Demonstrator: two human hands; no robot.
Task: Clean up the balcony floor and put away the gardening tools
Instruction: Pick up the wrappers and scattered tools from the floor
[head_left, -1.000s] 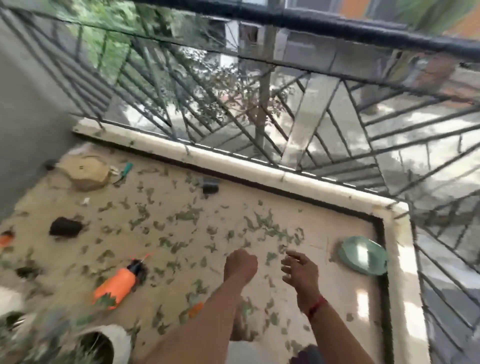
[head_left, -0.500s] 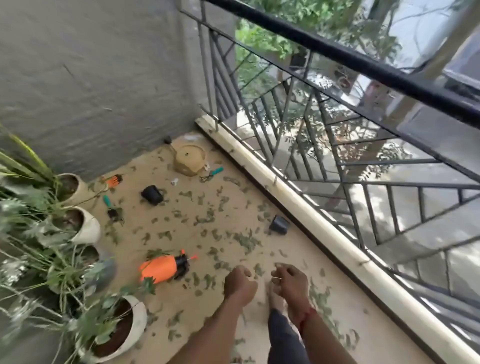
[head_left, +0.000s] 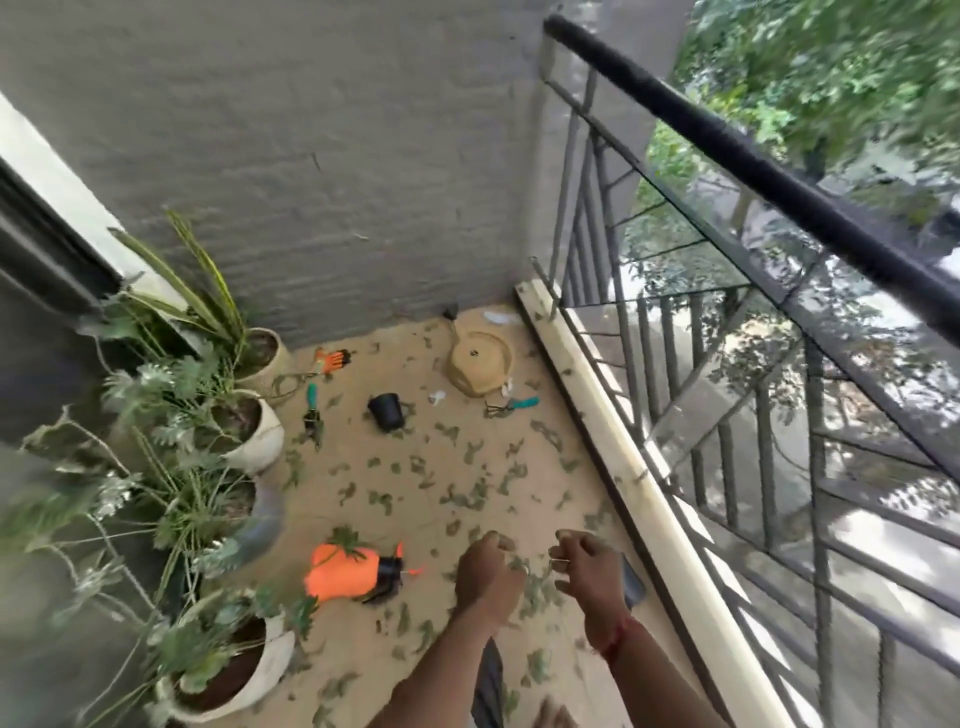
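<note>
A: Since neither hand holds a tool, which step would you say this is?

B: The very start, I judge: looking over the mess. The left hand (head_left: 488, 577) is low in the centre of the frame, its fingers curled into a fist with nothing visible in them. The right hand (head_left: 584, 571) just beside it is curled too. A thin pale line shows at its fingers, and I cannot tell whether it pinches something.

A: And the tools?

B: All on the balcony floor (head_left: 405, 353). The orange spray bottle (head_left: 345, 571) lies on its side left of the hands, nearest them. Higher in the frame, a teal-handled trowel (head_left: 311, 410) lies by the white plant pots (head_left: 262, 431). A black pot (head_left: 385, 410) is tipped over at centre. A teal-handled hand rake (head_left: 511, 405) lies beside the tan watering can (head_left: 480, 364), and orange gloves (head_left: 332, 360) lie near the wall. Cut leaves (head_left: 470, 493) are scattered everywhere.

A: The next move?

B: Probably a reach down and left for the bottle, fingers spread wide to take its body. Gathering the tools first would leave the leaves free for sweeping.
</note>
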